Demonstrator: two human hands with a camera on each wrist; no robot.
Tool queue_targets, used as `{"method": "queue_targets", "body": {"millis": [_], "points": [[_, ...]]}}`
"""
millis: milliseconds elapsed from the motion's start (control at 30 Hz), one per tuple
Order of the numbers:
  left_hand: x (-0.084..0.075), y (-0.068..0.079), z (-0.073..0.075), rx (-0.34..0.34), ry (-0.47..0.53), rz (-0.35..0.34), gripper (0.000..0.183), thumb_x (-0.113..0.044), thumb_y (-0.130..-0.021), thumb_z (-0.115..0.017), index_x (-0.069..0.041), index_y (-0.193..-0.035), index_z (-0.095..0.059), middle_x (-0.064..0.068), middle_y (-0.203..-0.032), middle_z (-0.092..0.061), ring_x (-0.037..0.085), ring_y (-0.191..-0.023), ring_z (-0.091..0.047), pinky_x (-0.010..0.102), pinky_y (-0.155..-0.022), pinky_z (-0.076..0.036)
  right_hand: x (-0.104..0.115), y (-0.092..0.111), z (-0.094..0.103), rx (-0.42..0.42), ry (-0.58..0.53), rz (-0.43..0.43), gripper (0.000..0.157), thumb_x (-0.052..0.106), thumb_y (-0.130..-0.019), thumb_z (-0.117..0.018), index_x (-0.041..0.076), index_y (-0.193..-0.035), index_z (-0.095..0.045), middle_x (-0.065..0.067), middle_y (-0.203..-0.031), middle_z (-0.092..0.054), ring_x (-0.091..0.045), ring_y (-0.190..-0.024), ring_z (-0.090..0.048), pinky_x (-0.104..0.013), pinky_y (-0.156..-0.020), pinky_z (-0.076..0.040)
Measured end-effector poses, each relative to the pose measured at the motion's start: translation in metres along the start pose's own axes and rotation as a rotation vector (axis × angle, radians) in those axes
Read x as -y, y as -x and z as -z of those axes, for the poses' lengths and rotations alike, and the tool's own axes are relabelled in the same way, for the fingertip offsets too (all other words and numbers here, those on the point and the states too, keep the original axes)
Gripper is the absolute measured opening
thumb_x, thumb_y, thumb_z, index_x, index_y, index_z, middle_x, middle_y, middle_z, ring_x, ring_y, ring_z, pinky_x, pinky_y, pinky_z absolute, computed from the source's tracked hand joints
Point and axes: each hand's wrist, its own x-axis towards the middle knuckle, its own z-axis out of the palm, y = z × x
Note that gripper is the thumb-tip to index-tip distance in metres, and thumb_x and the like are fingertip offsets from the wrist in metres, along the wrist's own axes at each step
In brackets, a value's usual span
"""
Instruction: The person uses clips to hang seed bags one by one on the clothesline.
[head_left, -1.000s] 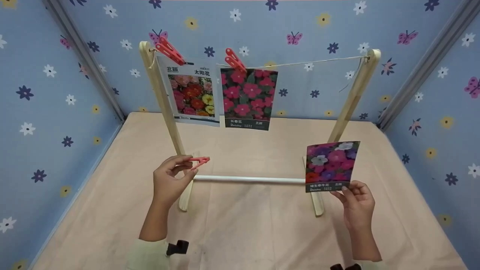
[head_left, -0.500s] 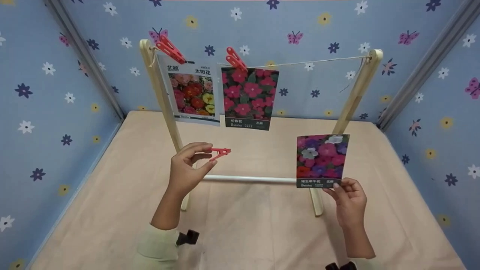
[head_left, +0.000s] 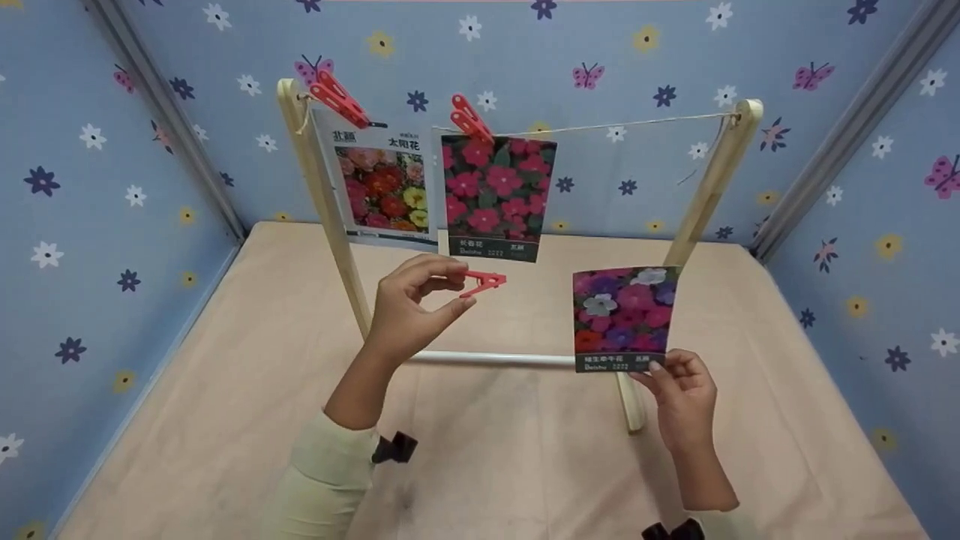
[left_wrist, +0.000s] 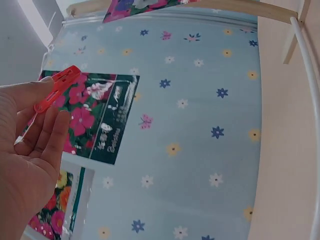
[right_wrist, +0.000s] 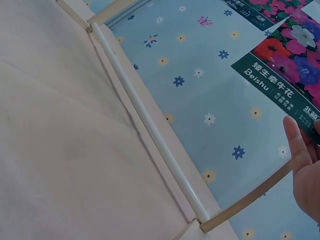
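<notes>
My left hand (head_left: 416, 307) pinches a red clothespin (head_left: 484, 283) by its handle ends, between thumb and fingers. The clothespin points right, just below the hanging pink-flower packet (head_left: 499, 195). In my right hand (head_left: 686, 397), thumb and fingers grip the lower right corner of a seed packet (head_left: 626, 319) printed with mixed purple, pink and white flowers. That packet is upright, lower than the string (head_left: 637, 122). The left wrist view shows the red clothespin (left_wrist: 57, 87) held in front of the pink-flower packet. Part of the right hand is cut off in the right wrist view.
Two wooden posts (head_left: 709, 191) hold the string, with a white rod (head_left: 502, 359) joining them low down. A white-bordered flower packet (head_left: 382, 187) hangs at left, a red clothespin (head_left: 339, 99) at its top. Another clothespin (head_left: 471, 118) clips the pink-flower packet. Patterned walls surround the cloth-covered table (head_left: 487, 442).
My left hand has moved right and upward with the clothespin, coming close under the pink-flower packet. My right hand has shifted left and slightly up with its packet.
</notes>
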Motion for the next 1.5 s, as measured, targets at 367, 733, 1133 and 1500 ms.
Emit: {"method": "queue_targets", "body": {"millis": [367, 733, 1133, 1500], "points": [[-0.007, -0.029, -0.009, 0.024, 0.062, -0.062, 0.034, 0.004, -0.078, -0.078, 0.009, -0.110, -0.067, 0.013, -0.104, -0.065, 0.030, -0.094, -0.064, 0.035, -0.083, -0.057, 0.005, -0.006, -0.013, 0.013, 0.004, 0.019, 0.015, -0.017, -0.092, -0.051, -0.007, -0.102, -0.050, -0.011, -0.090, -0.055, -0.021, -0.082, -0.063, -0.036, -0.073, -0.059], [-0.029, -0.063, -0.008, 0.056, 0.048, -0.044, 0.036, 0.001, -0.080, -0.078, 0.007, -0.114, -0.066, 0.012, -0.105, -0.066, 0.029, -0.094, -0.066, 0.034, -0.085, -0.056, 0.017, -0.011, -0.023, -0.020, 0.013, 0.016, 0.015, -0.018, -0.093, -0.049, -0.006, -0.103, -0.050, -0.011, -0.089, -0.055, -0.021, -0.084, -0.064, -0.035, -0.072, -0.059], [-0.051, -0.090, -0.020, 0.127, 0.088, -0.036, 0.033, 0.000, -0.081, -0.077, 0.004, -0.113, -0.067, 0.015, -0.103, -0.068, 0.020, -0.089, -0.070, 0.036, -0.082, -0.057, 0.027, -0.016, -0.027, -0.025, 0.005, 0.064, 0.015, -0.014, -0.092, -0.055, -0.007, -0.103, -0.050, -0.015, -0.091, -0.056, -0.021, -0.084, -0.065, -0.036, -0.074, -0.058], [-0.065, -0.112, -0.030, 0.114, -0.004, -0.025, 0.037, -0.007, -0.080, -0.080, 0.000, -0.115, -0.069, 0.008, -0.105, -0.068, 0.017, -0.090, -0.068, 0.032, -0.086, -0.055, 0.029, -0.021, -0.028, -0.008, -0.022, 0.141, 0.015, -0.012, -0.091, -0.058, -0.007, -0.103, -0.049, -0.016, -0.092, -0.056, -0.022, -0.086, -0.065, -0.035, -0.074, -0.058]]}}
